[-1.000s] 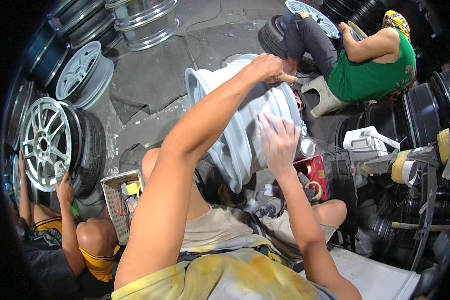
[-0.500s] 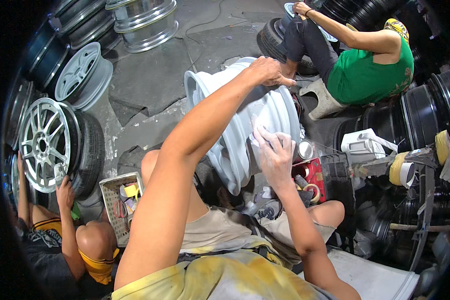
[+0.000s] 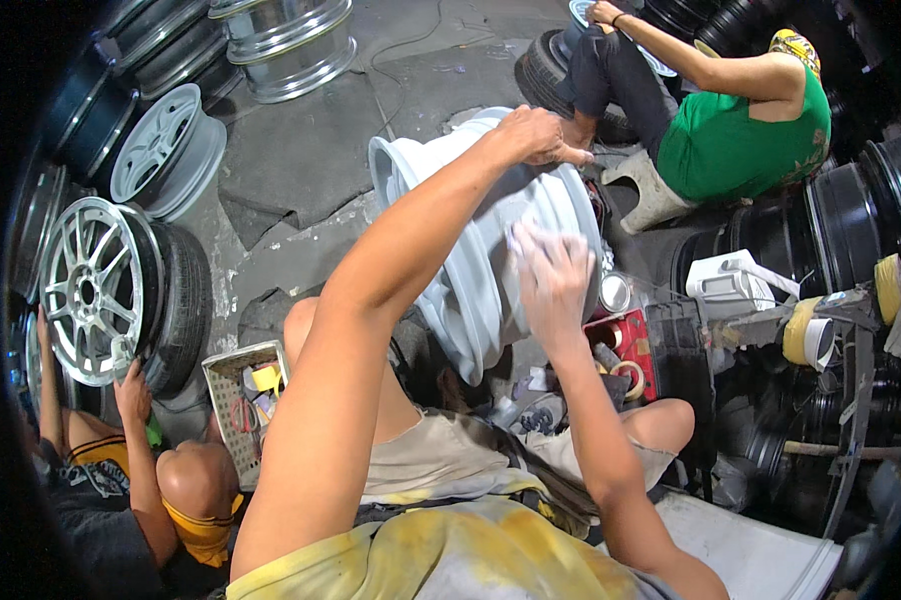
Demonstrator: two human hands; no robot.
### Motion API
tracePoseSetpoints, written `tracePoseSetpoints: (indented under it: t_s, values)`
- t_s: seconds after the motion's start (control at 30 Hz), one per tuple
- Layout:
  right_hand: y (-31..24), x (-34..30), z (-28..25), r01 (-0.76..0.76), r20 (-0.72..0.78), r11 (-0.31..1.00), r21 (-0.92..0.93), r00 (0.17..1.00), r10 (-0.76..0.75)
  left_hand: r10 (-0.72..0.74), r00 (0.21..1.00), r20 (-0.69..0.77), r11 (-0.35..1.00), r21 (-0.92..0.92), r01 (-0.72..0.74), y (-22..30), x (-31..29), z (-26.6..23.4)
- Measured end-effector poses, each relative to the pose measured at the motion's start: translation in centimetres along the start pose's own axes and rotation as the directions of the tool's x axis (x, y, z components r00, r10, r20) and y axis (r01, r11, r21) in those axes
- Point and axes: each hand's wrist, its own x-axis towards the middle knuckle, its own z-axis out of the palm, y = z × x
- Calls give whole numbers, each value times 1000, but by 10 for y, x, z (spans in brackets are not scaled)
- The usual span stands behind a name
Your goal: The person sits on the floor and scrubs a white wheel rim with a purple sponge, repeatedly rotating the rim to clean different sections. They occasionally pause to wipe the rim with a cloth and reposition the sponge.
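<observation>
A pale grey wheel rim (image 3: 471,300) stands tilted on the floor in front of my knees. My left hand (image 3: 543,137) holds its far edge, the thumb stretched to the right and the other fingers curled down, partly hidden. On the rim's outer barrel lies my right hand (image 3: 555,268), dusted white, its fingers bent together and pressed to the surface. Something small and pale shows at those fingertips, too blurred to name. White powder covers the barrel around them.
Beside my left knee stands a perforated basket (image 3: 219,400) of small items. A red tray (image 3: 631,345) with tape rolls and a can (image 3: 615,291) lie right of the rim. Co-workers sit at left and far right, near a spoked wheel (image 3: 89,290) and stacked black rims (image 3: 841,230).
My right hand has slid a little farther away from me along the rim's barrel. My left hand keeps its place on the edge.
</observation>
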Motion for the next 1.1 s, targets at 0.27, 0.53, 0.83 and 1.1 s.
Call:
tracePoseSetpoints:
  t_s: [0.27,0.53,0.83,1.1]
  values:
    - [-3,6,-4,-40,7,999,-20,999,40,-21,999,26,1000,18,20,-3,2,-3]
    - [-4,8,5,-75,16,990,-118,997,77,-9,997,73,999,44,5,4,2,-4]
    - [-3,5,6,-25,27,996,-81,999,28,-50,992,114,998,41,45,-3,8,-1]
    - [-15,-10,8,5,45,993,-114,999,0,5,999,31,1000,14,-6,-4,1,2]
